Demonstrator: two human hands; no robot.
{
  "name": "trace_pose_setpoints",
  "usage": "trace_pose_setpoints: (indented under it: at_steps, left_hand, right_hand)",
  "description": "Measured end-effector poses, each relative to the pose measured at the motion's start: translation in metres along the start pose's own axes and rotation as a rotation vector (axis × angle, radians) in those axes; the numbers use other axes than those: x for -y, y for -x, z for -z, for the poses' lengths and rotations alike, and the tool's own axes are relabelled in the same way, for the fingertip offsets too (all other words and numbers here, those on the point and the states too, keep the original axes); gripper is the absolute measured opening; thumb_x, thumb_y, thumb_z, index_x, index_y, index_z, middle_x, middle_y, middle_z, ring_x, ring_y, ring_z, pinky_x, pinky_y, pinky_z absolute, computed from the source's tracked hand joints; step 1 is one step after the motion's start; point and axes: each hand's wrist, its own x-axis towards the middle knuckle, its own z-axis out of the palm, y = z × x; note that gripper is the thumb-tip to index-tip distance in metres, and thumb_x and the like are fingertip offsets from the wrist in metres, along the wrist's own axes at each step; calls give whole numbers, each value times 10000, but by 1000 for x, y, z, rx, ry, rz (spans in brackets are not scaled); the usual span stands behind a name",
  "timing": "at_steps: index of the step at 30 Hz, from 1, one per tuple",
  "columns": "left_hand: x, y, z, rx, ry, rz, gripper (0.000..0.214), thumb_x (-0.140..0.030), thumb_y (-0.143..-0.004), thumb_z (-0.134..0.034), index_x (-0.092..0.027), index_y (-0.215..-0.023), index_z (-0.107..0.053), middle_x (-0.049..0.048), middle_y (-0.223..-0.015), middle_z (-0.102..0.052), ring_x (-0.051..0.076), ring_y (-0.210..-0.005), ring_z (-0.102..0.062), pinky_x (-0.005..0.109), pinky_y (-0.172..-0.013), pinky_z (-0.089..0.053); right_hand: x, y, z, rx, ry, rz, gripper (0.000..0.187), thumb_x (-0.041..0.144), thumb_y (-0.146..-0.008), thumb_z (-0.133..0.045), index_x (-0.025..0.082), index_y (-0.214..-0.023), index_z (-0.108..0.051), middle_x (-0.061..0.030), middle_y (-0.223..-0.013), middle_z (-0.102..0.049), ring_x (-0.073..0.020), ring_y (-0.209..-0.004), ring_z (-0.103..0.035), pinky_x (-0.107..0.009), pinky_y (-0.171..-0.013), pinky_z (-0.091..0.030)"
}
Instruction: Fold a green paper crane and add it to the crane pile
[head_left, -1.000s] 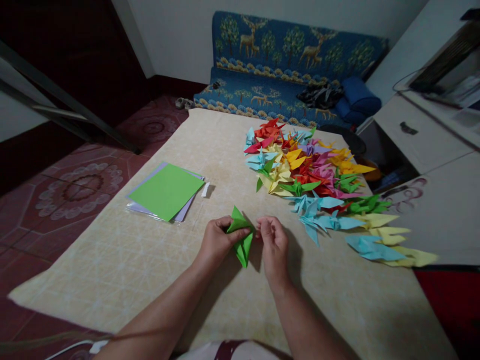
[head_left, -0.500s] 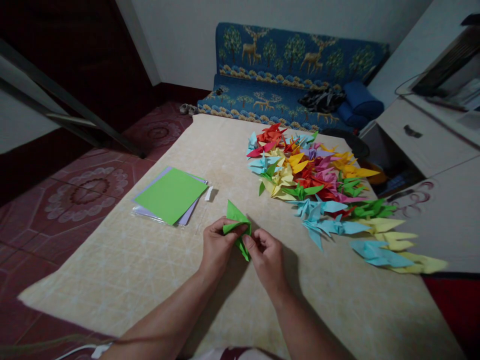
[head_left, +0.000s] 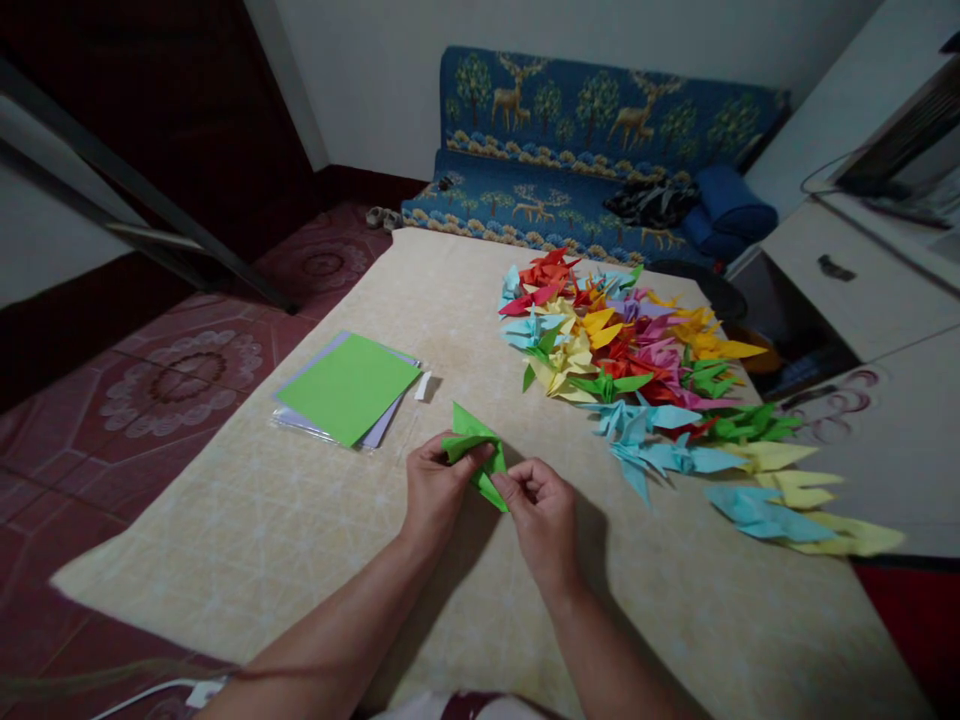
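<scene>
Between my hands, just above the table, is a partly folded piece of green origami paper [head_left: 486,468]. My left hand [head_left: 439,482] pinches it from the left, thumb laid across its folds. At its lower right edge, my right hand [head_left: 541,505] grips it between thumb and forefinger, the other fingers curled. One green point sticks up beyond my left fingers. To the left lies a stack of square paper sheets [head_left: 349,388], green on top and lilac below, on a clear plastic wrapper. Folded paper cranes [head_left: 622,345] in many colours are heaped on the right.
A pale patterned cloth covers the table [head_left: 247,560]. Near the paper stack lies a small white scrap [head_left: 423,386]. Behind the table stands a blue sofa [head_left: 540,190] with deer patterns; a white cabinet [head_left: 885,300] is at right, a metal ladder [head_left: 150,190] at left.
My right hand has shifted slightly right, and the lower tip of the green paper has swung right with it. My left hand keeps its hold. The whole view has shifted a little.
</scene>
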Motion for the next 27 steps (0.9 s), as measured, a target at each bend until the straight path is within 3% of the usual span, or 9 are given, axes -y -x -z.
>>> trace_pose_setpoints:
  at_steps: [4,9,15,22,27]
  left_hand:
    - [-2,-2,-1,-48,26,32,181,-225,-587,-835,-124,-636,-692,-25,-565,-605,80,-519,-501,196,-495,-384]
    - [-2,-2,0,-94,93,12,202,-237,-611,-824,-137,-620,-649,-35,-565,-599,80,-514,-500,199,-501,-391]
    - [-2,0,0,-108,138,28,225,-268,-613,-824,-151,-638,-633,-48,-563,-581,75,-494,-492,198,-495,-393]
    - [-5,-1,1,-5,188,69,233,-292,-608,-843,-138,-723,-712,-14,-580,-634,80,-509,-534,194,-510,-424]
    - [-5,-1,-1,-16,146,101,245,-305,-600,-847,-117,-698,-724,19,-603,-670,105,-512,-567,217,-494,-450]
  right_hand:
    - [1,2,0,22,-24,1,319,456,-798,-637,183,-675,-527,47,-546,-459,-100,-498,-450,-194,-456,-357]
    - [5,4,-8,115,-87,19,416,507,-786,-646,167,-1013,-568,-27,-786,-618,-130,-607,-560,-216,-530,-460]
    - [0,1,-20,85,-106,-134,378,516,-757,-673,174,-684,-530,18,-547,-555,-87,-429,-472,-184,-397,-362]
    - [2,-4,-15,-30,-203,-116,284,405,-735,-717,151,-795,-606,35,-593,-553,-79,-473,-479,-185,-456,-395]
    - [1,-7,-10,-72,-139,-81,290,424,-745,-709,147,-755,-623,20,-571,-584,-86,-444,-498,-188,-422,-383]
